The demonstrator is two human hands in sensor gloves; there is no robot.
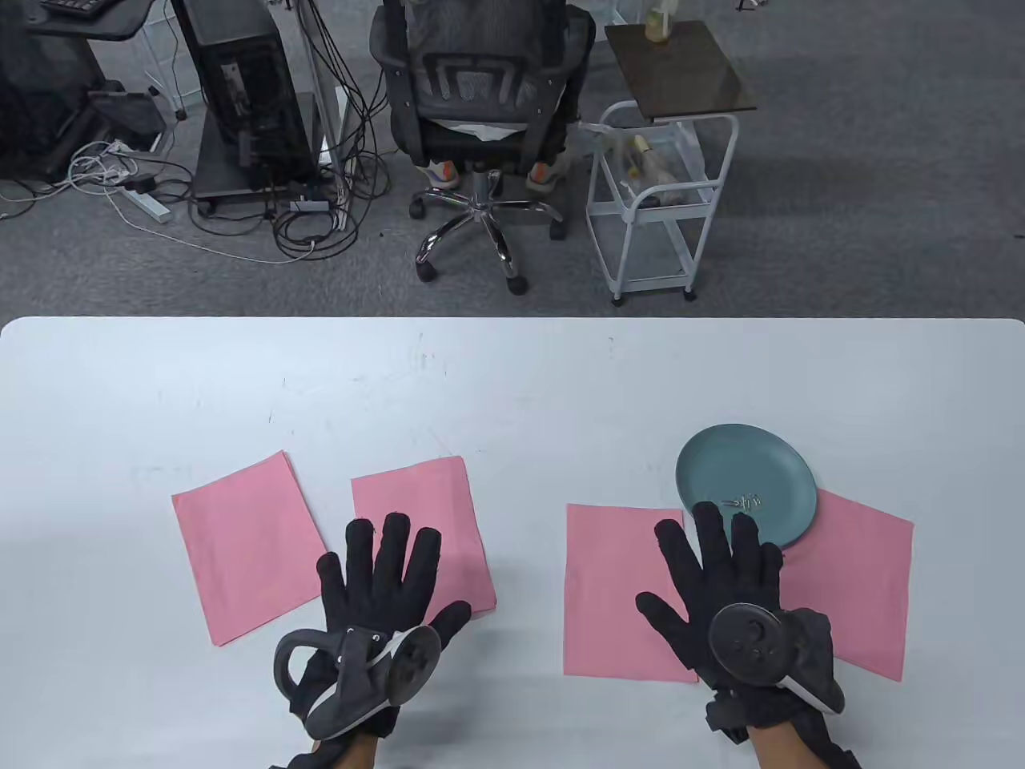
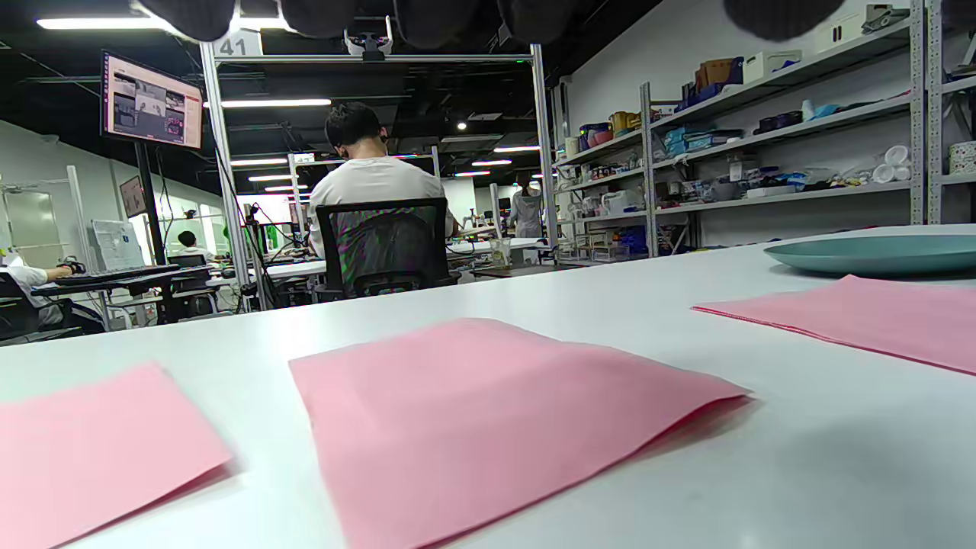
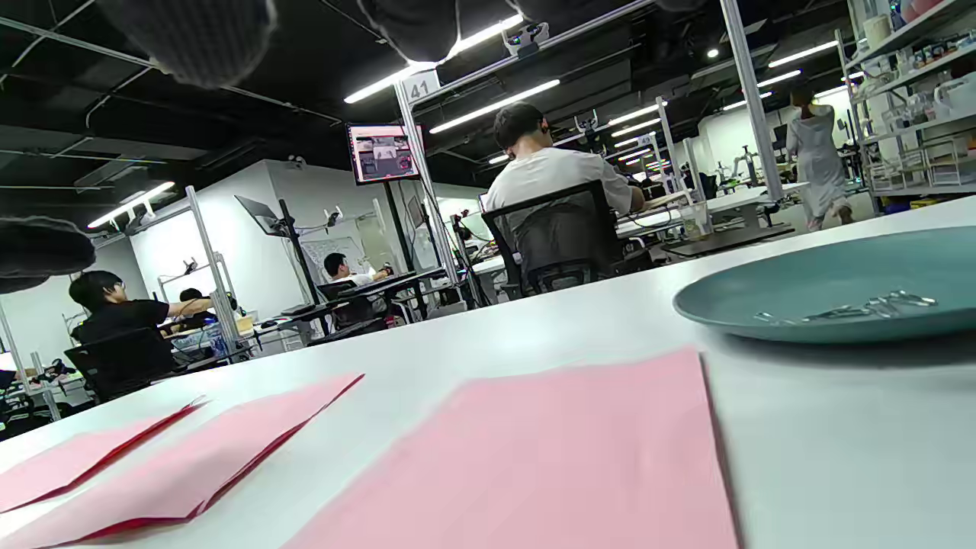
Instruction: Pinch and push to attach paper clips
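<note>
We see matt pink paper sheets, a smooth teal plate with shiny metal paper clips, and a smooth white table.

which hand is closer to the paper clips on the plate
Right. The right hand has fingertips at the plate's near rim, just short of the paper clips. The left hand lies far to their left.

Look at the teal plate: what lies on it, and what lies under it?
On the teal plate lies a small heap of metal paper clips. Its near edge overlaps a pink sheet; whatever else is beneath stays hidden.
</note>
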